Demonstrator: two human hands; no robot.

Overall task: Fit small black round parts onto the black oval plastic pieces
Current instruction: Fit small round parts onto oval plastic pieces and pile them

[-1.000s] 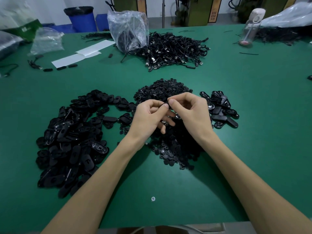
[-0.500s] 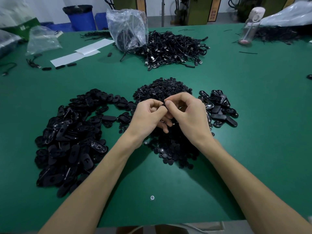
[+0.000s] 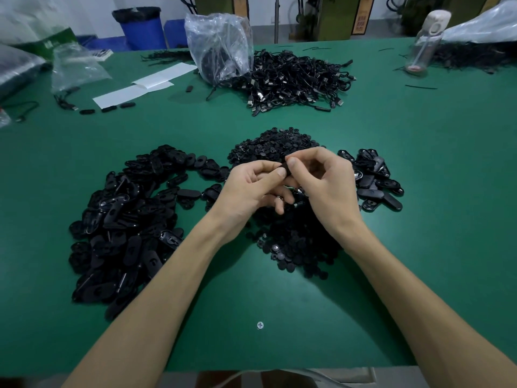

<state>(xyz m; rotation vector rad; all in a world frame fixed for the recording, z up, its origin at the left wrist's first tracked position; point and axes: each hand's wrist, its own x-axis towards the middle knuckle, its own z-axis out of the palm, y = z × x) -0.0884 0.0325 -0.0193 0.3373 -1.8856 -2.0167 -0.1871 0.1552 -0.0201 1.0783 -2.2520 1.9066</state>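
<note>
oval piece [image 3: 283, 165] now clearer between thumbs [image 3: 280, 172]

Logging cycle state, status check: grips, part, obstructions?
Both pinching one black piece: left grip, right grip. Held over round-parts pile. Fit hidden by fingers. Nothing in the way.

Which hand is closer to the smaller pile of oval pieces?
Right. The right hand is right beside the smaller pile. The left hand is farther, on the other side of the black piece both hands pinch.

Green-topped table [image 3: 419, 191], blue bin [image 3: 142, 30], white wall [image 3: 84, 7]
</note>
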